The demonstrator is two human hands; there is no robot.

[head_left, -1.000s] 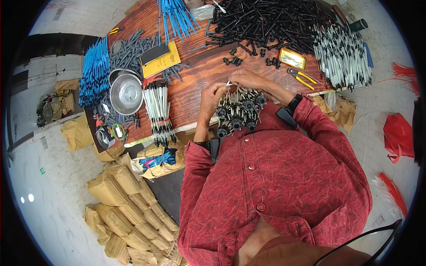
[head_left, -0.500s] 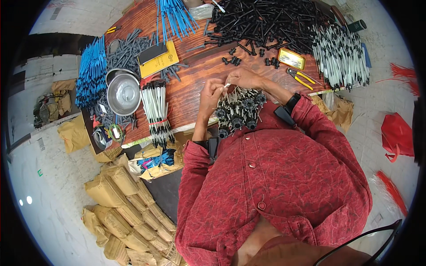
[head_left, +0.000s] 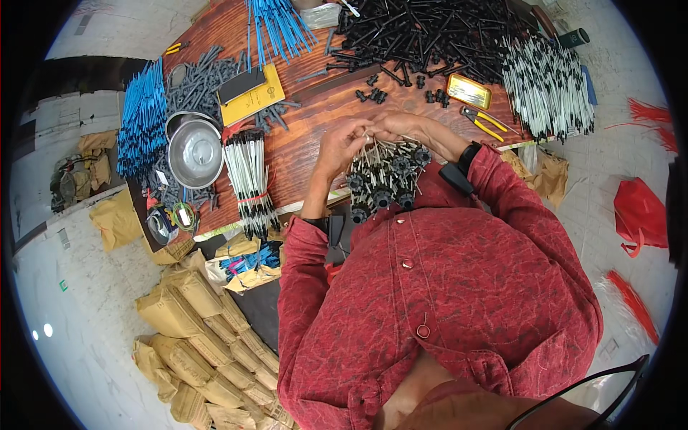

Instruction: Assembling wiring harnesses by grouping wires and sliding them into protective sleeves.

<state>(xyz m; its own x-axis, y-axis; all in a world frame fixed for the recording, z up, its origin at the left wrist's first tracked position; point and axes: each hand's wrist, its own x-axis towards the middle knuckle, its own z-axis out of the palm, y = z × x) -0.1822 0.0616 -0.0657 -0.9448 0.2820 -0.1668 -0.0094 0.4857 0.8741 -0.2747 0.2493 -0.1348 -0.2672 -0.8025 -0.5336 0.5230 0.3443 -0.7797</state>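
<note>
Close to my body, at the table's near edge, stands a bundle of thin pale rods with black knobbed ends (head_left: 383, 179). At its far side my left hand (head_left: 341, 147) is closed in a pinch, and the fingertips meet those of the other hand. My right hand (head_left: 403, 129) is closed too, bent over the rod tips from the right. Whatever the fingers pinch is too small and too covered to make out. Left of my hands lies another bundle of white rods with black ends (head_left: 251, 175), tied with a red band.
Black plastic parts (head_left: 430, 32) heap at the back. Blue rods (head_left: 143, 118), grey pegs (head_left: 204, 79), a steel bowl (head_left: 195, 153) and a yellow notebook (head_left: 269, 97) lie left. Yellow-handled pliers (head_left: 487, 125), a yellow tin (head_left: 469, 92) and white rods (head_left: 548, 89) are right. Brown paper packages (head_left: 208, 337) fill the lower left.
My hands have drawn closer together, the right hand bending further over the rod tips. The small white piece seen between my fingers is now hidden. My left elbow has shifted slightly outward.
</note>
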